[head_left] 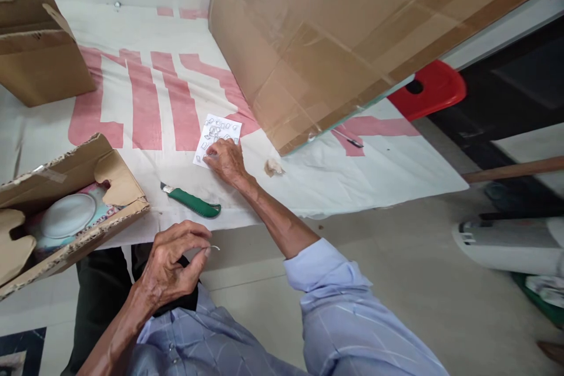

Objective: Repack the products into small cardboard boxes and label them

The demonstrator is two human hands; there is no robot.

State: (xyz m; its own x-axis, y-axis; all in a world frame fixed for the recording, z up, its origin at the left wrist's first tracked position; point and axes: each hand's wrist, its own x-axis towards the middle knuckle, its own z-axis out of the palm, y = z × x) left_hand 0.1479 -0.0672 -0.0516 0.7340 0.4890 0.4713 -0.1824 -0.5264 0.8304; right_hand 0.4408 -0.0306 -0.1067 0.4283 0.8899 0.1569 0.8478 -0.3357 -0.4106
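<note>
My left hand (178, 258) is held in front of my body, below the table edge, with thumb and index finger pinched on a short, thin, pale curved piece (215, 247); whether it is wire or thread I cannot tell. My right hand (227, 160) rests on a small white sheet (211, 124) covered with several small grey outlined shapes, printed or loose, I cannot tell. Its fingers are curled down, and what is under the fingertips is hidden. Between the hands lies a green utility knife (194, 202), its blade end pointing left.
An open cardboard box (127, 188) holding a round white lid (68, 214) stands at the left edge. Behind it are cardboard pieces (39, 70). A large taped carton (335, 35) fills the back right, near a pen (352, 141), a crumpled scrap (273, 167) and a red stool (434, 91).
</note>
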